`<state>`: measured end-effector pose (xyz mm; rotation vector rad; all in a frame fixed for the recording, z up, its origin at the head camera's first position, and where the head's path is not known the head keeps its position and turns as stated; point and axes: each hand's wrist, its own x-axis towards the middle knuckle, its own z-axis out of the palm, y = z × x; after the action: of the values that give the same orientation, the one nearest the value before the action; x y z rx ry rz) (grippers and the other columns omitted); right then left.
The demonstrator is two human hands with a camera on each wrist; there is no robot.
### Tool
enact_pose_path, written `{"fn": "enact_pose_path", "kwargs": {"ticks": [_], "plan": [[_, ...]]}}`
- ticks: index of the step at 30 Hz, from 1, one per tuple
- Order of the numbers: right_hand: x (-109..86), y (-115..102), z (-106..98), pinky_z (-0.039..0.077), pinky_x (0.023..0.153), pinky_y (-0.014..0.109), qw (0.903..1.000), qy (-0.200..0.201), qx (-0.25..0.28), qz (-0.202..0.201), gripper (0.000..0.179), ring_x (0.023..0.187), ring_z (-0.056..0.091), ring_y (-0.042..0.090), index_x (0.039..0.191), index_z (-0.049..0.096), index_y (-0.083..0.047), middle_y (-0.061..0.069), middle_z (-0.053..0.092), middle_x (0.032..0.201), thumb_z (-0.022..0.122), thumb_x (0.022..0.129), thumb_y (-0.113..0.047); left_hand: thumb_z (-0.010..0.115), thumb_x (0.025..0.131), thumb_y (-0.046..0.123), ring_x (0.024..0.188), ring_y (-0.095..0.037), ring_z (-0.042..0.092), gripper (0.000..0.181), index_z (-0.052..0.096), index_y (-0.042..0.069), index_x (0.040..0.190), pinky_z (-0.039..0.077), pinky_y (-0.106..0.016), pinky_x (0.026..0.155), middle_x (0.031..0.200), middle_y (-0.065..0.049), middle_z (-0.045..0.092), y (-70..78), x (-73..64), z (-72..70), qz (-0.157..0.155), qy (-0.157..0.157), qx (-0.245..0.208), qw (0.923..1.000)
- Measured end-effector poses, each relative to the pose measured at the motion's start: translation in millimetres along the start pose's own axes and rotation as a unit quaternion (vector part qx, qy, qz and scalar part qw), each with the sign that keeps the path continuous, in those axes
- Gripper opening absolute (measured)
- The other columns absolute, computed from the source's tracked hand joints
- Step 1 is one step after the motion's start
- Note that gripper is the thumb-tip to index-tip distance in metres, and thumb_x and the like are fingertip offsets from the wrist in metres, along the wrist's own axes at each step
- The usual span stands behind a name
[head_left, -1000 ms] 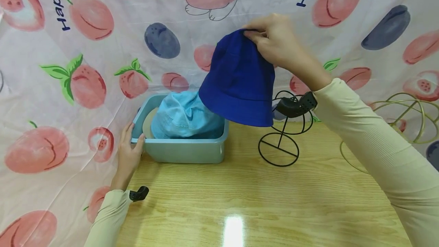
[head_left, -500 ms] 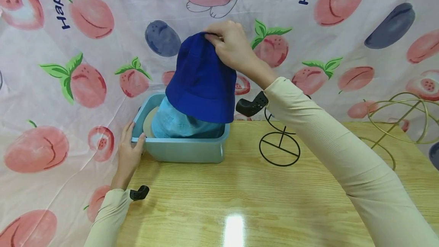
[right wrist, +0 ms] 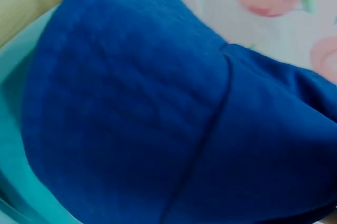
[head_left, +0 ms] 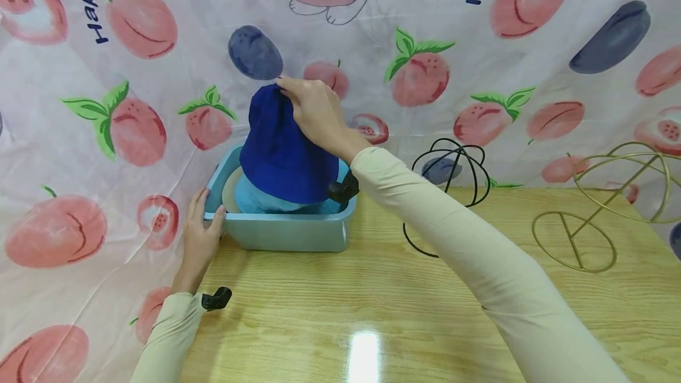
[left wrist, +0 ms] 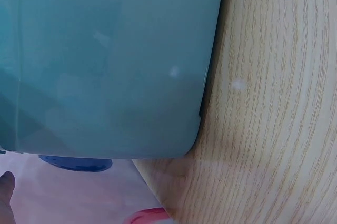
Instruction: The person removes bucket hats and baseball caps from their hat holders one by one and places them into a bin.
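A dark blue bucket hat (head_left: pixel 287 152) hangs by its crown from my right hand (head_left: pixel 317 112), which pinches the top of it. Its brim is down inside the blue-green bin (head_left: pixel 287 234), over a light blue hat (head_left: pixel 257 198). Beside that one, a beige edge (head_left: pixel 230 194) shows at the bin's left end. My left hand (head_left: pixel 200 235) rests at the bin's front left corner, thumb at the front rim and fingers along the left side. In the right wrist view the dark blue hat (right wrist: pixel 126 103) fills most of the picture, hiding the right fingers.
To the right of the bin stands a black wire stand (head_left: pixel 452 170), partly hidden by the right sleeve. A gold wire stand (head_left: pixel 582 223) is farther right on the wooden table (head_left: pixel 298 312). Behind hangs a fruit-printed cloth (head_left: pixel 330 40).
My right hand has carried the dark blue hat leftward from beside the bin, then lowered it into the bin over the light blue hat. The left hand has stayed at the corner.
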<state>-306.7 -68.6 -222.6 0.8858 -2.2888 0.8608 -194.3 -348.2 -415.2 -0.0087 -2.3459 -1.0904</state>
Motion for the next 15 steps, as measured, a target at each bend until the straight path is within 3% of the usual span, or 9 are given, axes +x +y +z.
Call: {"fn": "enact_pose_path", "kwargs": {"ticks": [4, 7, 11, 15], "plan": [[-11.2, 6.9, 18.6, 0.052, 0.082, 0.036, 0.9992, -0.014, -0.035, -0.012, 0.030, 0.101, 0.063, 0.022, 0.124, 0.064, -0.016, 0.002, 0.064, 0.120, 0.046, 0.100, -0.019, 0.055, 0.095, 0.025, 0.132, -0.028, 0.033, 0.057, 0.037, 0.001, 0.144, 0.026, -0.053, 0.107, 0.150, -0.009, 0.031, 1.1, -0.3, 0.8, 0.000, 0.002, -0.002, 1.0000], [-19.3, 9.9, 26.5, 0.051, 0.084, 0.035, 0.9979, -0.050, -0.034, -0.021, 0.030, 0.103, 0.063, 0.021, 0.124, 0.064, -0.014, 0.004, 0.065, 0.120, 0.048, 0.100, -0.018, 0.054, 0.095, 0.025, 0.132, -0.028, 0.032, 0.057, 0.036, 0.002, 0.144, 0.025, -0.054, 0.107, 0.150, -0.009, 0.031, 1.8, -0.9, 0.8, -0.003, 0.002, -0.002, 1.0000], [-26.7, 10.7, 28.2, 0.048, 0.090, 0.033, 0.9915, -0.126, -0.008, -0.031, 0.034, 0.107, 0.060, 0.022, 0.128, 0.061, -0.010, 0.006, 0.063, 0.122, 0.053, 0.097, -0.025, 0.054, 0.095, 0.023, 0.132, -0.028, 0.032, 0.056, 0.036, 0.003, 0.145, 0.025, -0.054, 0.108, 0.150, -0.008, 0.031, 1.0, -1.0, 1.0, -0.004, 0.001, -0.002, 1.0000], [-32.5, 9.3, 23.0, 0.041, 0.099, 0.036, 0.9725, -0.231, 0.009, -0.026, 0.065, 0.122, 0.050, 0.023, 0.140, 0.046, -0.010, 0.006, 0.052, 0.137, 0.066, 0.087, -0.041, 0.053, 0.095, 0.024, 0.131, -0.026, 0.033, 0.057, 0.036, 0.005, 0.145, 0.031, -0.054, 0.104, 0.151, -0.006, 0.030, 0.3, -1.0, 1.0, -0.006, -0.002, 0.003, 1.0000]]}}
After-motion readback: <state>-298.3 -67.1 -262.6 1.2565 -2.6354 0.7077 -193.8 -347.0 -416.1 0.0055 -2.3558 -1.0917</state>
